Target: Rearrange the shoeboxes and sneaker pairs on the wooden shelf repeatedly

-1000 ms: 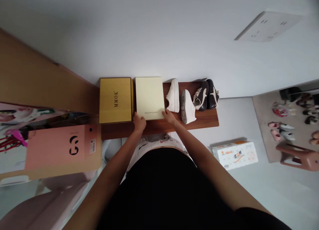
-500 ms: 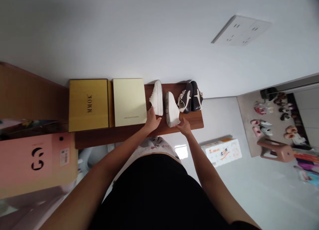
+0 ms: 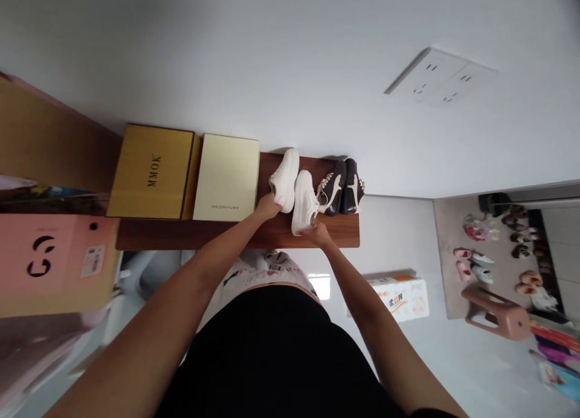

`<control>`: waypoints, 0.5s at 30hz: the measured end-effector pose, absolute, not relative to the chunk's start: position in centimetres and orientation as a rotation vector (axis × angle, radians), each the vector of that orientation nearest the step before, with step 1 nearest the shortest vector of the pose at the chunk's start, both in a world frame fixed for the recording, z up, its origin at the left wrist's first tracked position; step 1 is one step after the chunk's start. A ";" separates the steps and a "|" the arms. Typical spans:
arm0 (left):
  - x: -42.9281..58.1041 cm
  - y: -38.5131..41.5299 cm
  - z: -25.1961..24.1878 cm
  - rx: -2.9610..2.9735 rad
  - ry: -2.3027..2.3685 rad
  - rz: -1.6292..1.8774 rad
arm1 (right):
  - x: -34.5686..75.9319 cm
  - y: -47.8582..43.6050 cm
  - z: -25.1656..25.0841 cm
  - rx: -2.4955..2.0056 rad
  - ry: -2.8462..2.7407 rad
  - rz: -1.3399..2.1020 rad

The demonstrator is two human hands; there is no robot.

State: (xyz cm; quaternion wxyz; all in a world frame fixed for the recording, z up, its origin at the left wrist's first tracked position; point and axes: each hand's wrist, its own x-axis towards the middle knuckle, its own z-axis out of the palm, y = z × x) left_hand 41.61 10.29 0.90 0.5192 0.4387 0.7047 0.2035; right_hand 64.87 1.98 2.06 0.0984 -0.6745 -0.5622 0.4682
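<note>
Two white sneakers are close side by side over a brown wooden shelf. My left hand (image 3: 269, 206) grips the left white sneaker (image 3: 286, 175) at its heel opening, and its fingertips are partly hidden by the shoe. With my right hand (image 3: 319, 232) I hold the right white sneaker (image 3: 302, 202) by its heel end; this shoe sits a little nearer to me. Just right of it stands a pair of dark brown sneakers (image 3: 341, 188) with cream stripes and laces. The wooden shelf (image 3: 335, 229) shows beneath and in front of the shoes.
On the shelf's left part lie a yellow MMOK box (image 3: 151, 173) and a cream box (image 3: 226, 176). A pink carton (image 3: 49, 255) is at the left. To the right are a tissue pack (image 3: 403, 298), a pink stool (image 3: 498, 314) and several shoes on the floor. Behind the shelf rises a wall.
The right white sneaker has turned from showing its sole to more upright and has come closer to the left one. My left hand has moved in against the left sneaker. The view has shifted slightly.
</note>
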 end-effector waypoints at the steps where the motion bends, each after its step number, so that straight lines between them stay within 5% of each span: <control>1: 41.8 10.4 1.5 1.151 1.683 0.439 | 64.9 2.3 2.6 -1.992 -1.736 1.361; 15: 44.5 8.2 4.6 2.047 1.679 0.014 | 61.1 8.1 5.6 -2.075 -2.714 0.828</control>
